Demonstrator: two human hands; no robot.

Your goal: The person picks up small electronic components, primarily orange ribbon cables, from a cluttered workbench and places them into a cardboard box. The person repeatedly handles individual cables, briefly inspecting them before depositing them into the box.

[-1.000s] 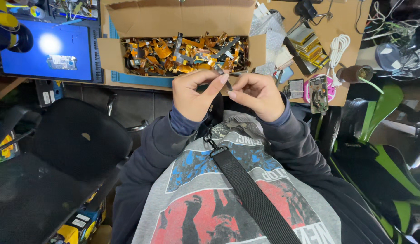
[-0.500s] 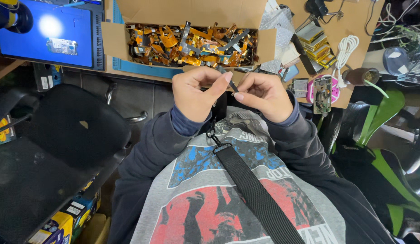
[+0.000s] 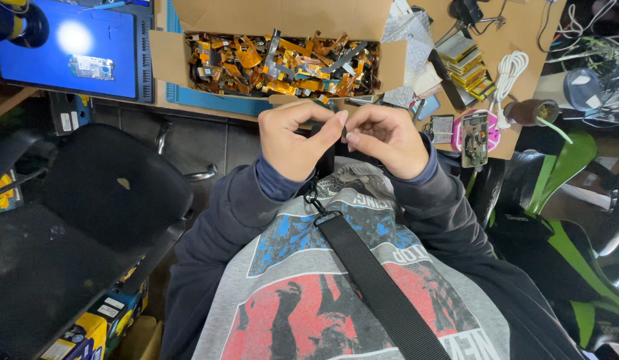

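Observation:
My left hand [image 3: 295,138] and my right hand [image 3: 387,138] are held together just above my lap, fingertips meeting around a very small dark part [image 3: 343,133] pinched between them. The part is mostly hidden by my fingers. Just beyond my hands, an open cardboard box [image 3: 169,57] on the desk edge holds a heap of orange and grey flex cables [image 3: 283,60].
A blue work mat [image 3: 109,53] with a small circuit board [image 3: 89,67] lies at left. Right of the box are a stack of gold-edged flat parts [image 3: 466,63], a coiled white cable [image 3: 509,70] and an opened phone [image 3: 475,137]. A black chair [image 3: 109,187] stands at my left, a green one [image 3: 569,200] at my right.
My hands have dropped slightly toward my lap and drawn closer together. The view has tilted so the box sits nearer the top.

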